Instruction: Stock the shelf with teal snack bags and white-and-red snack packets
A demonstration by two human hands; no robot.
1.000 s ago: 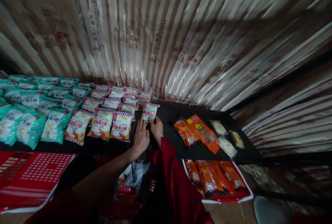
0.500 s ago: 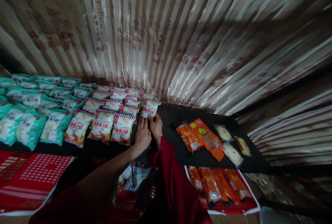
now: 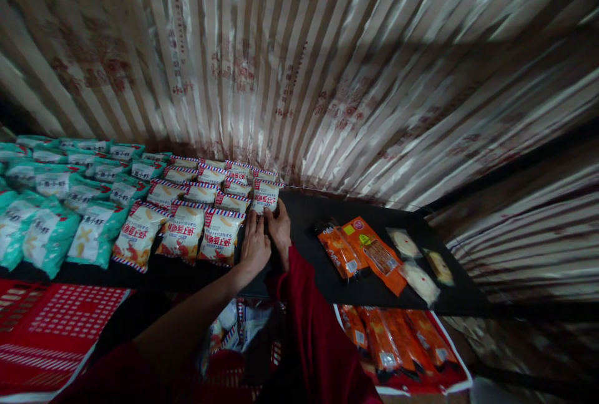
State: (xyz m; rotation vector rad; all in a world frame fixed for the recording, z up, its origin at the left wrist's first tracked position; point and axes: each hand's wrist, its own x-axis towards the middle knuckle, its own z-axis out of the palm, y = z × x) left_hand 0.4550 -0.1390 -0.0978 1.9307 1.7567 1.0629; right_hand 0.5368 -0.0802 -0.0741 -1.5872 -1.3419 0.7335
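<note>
Both hands are at one white snack bag point(image 3: 266, 194) with a red-and-blue striped edge, standing at the right end of the rows of similar bags point(image 3: 222, 235). My left hand point(image 3: 255, 244) lies at its lower left, fingers extended and close together, the tips touching the bag's bottom. Curled round the lower right corner of that bag, my right hand point(image 3: 279, 229) grips it between thumb and fingers. The bag stands on a black tabletop point(image 3: 302, 217).
Teal snack bags point(image 3: 93, 232) fill the left. Orange packets point(image 3: 374, 251) and small clear packs point(image 3: 405, 243) lie at right. Below are red baskets point(image 3: 60, 341), one with orange packets point(image 3: 388, 335). A striped curtain point(image 3: 281, 67) hangs behind.
The white bag between my hands has shifted slightly left and now stands closer in line with the neighbouring bags. Both hands have moved slightly with it.
</note>
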